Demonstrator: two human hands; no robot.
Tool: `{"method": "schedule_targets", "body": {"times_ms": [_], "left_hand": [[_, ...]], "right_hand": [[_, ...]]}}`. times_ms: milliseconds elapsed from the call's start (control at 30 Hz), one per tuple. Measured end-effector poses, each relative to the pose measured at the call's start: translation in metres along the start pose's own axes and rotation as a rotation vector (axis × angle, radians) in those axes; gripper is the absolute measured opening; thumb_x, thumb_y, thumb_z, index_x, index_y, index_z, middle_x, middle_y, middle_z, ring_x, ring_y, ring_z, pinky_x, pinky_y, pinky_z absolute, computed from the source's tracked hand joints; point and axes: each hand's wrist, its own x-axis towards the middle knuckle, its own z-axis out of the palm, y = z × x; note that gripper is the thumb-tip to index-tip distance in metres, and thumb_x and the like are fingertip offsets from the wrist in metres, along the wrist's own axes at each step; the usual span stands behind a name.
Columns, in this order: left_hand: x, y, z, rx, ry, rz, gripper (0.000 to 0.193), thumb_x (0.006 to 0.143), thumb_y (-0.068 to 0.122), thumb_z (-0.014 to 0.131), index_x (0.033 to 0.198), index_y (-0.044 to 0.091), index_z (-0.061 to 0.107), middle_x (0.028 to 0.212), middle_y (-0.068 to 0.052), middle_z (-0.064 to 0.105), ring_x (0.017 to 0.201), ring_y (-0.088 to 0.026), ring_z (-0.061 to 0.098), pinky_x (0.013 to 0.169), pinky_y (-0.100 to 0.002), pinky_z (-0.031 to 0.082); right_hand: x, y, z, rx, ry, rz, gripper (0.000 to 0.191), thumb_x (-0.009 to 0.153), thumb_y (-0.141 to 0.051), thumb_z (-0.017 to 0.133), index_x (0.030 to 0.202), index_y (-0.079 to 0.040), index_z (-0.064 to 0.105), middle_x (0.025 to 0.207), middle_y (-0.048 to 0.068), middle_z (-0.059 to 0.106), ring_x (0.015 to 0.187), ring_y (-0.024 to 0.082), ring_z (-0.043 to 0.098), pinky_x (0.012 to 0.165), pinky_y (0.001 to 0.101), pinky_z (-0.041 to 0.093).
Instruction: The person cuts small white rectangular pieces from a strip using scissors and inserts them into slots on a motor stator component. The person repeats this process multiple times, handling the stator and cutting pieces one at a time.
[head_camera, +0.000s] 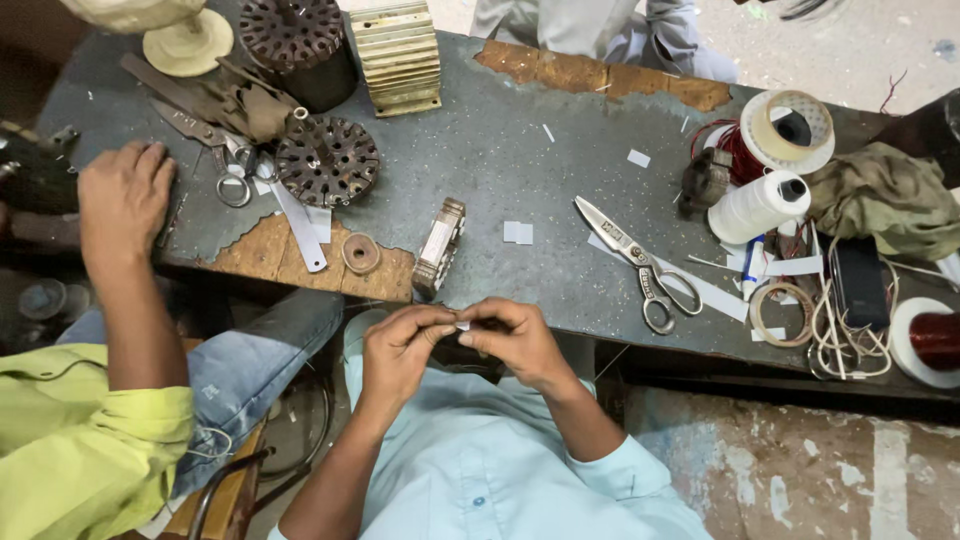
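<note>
Here both hands, left (400, 345) and right (512, 338), pinch a small white slip (462, 325) between them, near the table (500, 150) edge.

A small white paper slip (463, 325) sits pinched between the fingertips of the left hand (400, 348) and the right hand (512, 338). Only a sliver of it shows between the thumbs; the rest is hidden by the fingers, so its shape cannot be told. It is held in the air just in front of the near edge of the grey worktable (520, 150), above the person's light blue shirt (480, 470).
</note>
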Motion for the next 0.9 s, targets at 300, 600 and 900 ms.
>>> {"method": "schedule_targets", "body": {"times_ms": [300, 600, 900], "left_hand": [[0.047, -0.029, -0.008, -0.464, -0.069, 0.086, 0.072, 0.09, 0.0, 0.063, 0.152, 0.01, 0.028, 0.137, -0.006, 0.059, 0.116, -0.015, 0.063, 0.093, -0.028, 0.056], [0.06, -0.032, -0.006, -0.3, -0.037, 0.002, 0.049, 0.103, 0.0, 0.064, 0.15, 0.0, 0.052, 0.114, -0.008, 0.067, 0.099, -0.012, 0.06, 0.085, -0.026, 0.049], [0.063, -0.034, 0.004, -0.238, 0.085, -0.049, 0.062, 0.098, 0.021, 0.07, 0.15, 0.001, 0.042, 0.127, -0.011, 0.068, 0.112, -0.015, 0.065, 0.093, -0.029, 0.054]], "right_hand": [[0.039, -0.002, -0.011, -0.552, 0.368, -0.225, 0.018, 0.089, -0.01, 0.075, 0.103, 0.0, 0.078, 0.099, 0.011, 0.08, 0.087, 0.013, 0.075, 0.077, 0.0268, 0.058], [0.058, 0.006, 0.006, -0.516, 0.466, -0.199, 0.019, 0.091, -0.013, 0.074, 0.106, -0.001, 0.078, 0.095, 0.011, 0.081, 0.083, 0.011, 0.074, 0.074, 0.0271, 0.057], [0.059, 0.002, 0.009, -0.737, 0.345, -0.351, 0.015, 0.09, -0.009, 0.073, 0.103, -0.002, 0.078, 0.093, 0.016, 0.076, 0.083, 0.028, 0.076, 0.072, 0.0354, 0.057]]}}
